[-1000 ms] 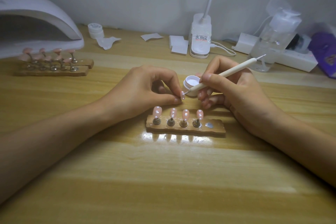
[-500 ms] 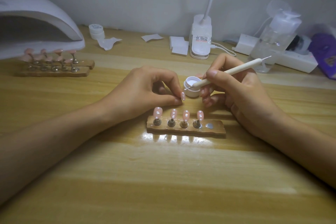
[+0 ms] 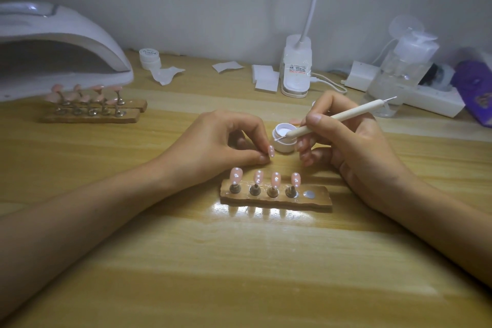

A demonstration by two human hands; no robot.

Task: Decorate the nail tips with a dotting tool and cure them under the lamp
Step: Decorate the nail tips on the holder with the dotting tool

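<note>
My left hand (image 3: 218, 144) pinches one pink nail tip (image 3: 270, 151) between thumb and forefinger, just above the wooden holder (image 3: 319, 201). That holder carries several pink nail tips (image 3: 275, 180) with white dots on metal stands; its rightmost magnet spot is bare. My right hand (image 3: 354, 141) grips a white dotting tool (image 3: 338, 120) like a pen. Its lower tip sits at the rim of a small open white gel pot (image 3: 283, 138) behind the held nail tip. The white curing lamp (image 3: 66, 48) stands at the far left.
Two more wooden holders (image 3: 93, 112) with pink tips lie in front of the lamp. Along the wall stand a closed white jar (image 3: 150, 58), paper wipes (image 3: 266, 78), a desk lamp base (image 3: 296, 66), a pump bottle (image 3: 399, 69), a power strip (image 3: 431, 98) and a purple pack (image 3: 476, 90).
The dotting tool's tip has moved off the held nail tip and up to the gel pot. My left hand has stayed in place with the nail tip.
</note>
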